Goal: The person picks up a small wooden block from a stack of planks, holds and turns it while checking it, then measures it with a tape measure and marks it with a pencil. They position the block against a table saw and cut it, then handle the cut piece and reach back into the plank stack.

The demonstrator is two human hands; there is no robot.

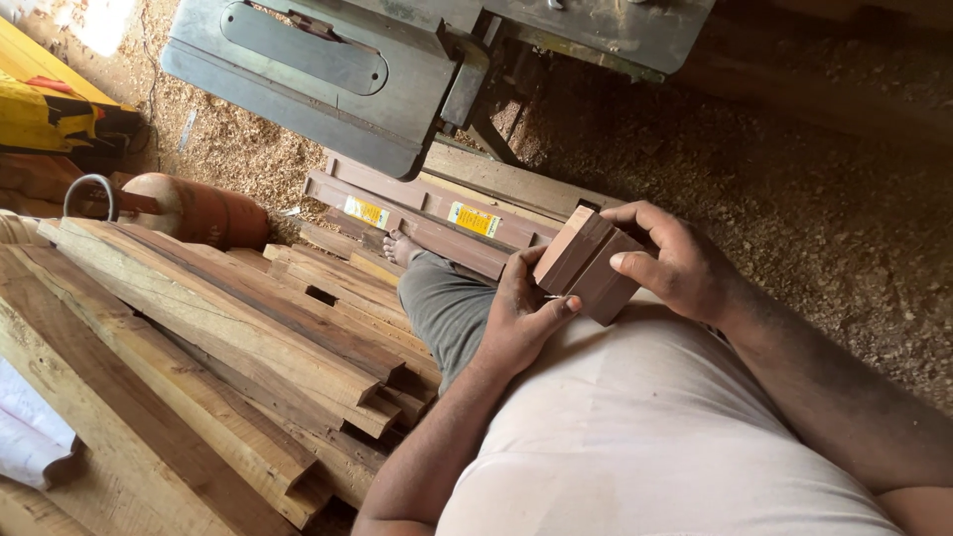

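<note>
We hold one small reddish-brown rectangular wooden block (586, 264) between both hands, a little right of centre in the view, above our lap. Our right hand (675, 263) comes in from four o'clock, its fingers (635, 266) curled over the block's far and right faces, grasping it. Our left hand (518, 313) comes up from seven o'clock, its fingers clenched against the block's lower left corner, the thumb pressing the underside; something thin and pale shows at the thumb tip, too small to identify.

We judge the grip to rest mostly on fingertips at the edges, so a slip of either hand could tip the block off our lap onto the sawdust-covered floor (844, 199). A grooved line runs along the block's upper face; if it is made of joined pieces, uneven pressure might part them.

By count: one block, two hands, one bare foot (400, 248) at eleven o'clock of the block, one grey metal saw table (318, 89) at twelve o'clock, one rust-coloured gas cylinder (199, 210) at nine o'clock. The pile of rough brown planks (228, 337) at eight o'clock holds at least seven boards; two long moulded strips (437, 213) bear yellow stickers.
</note>
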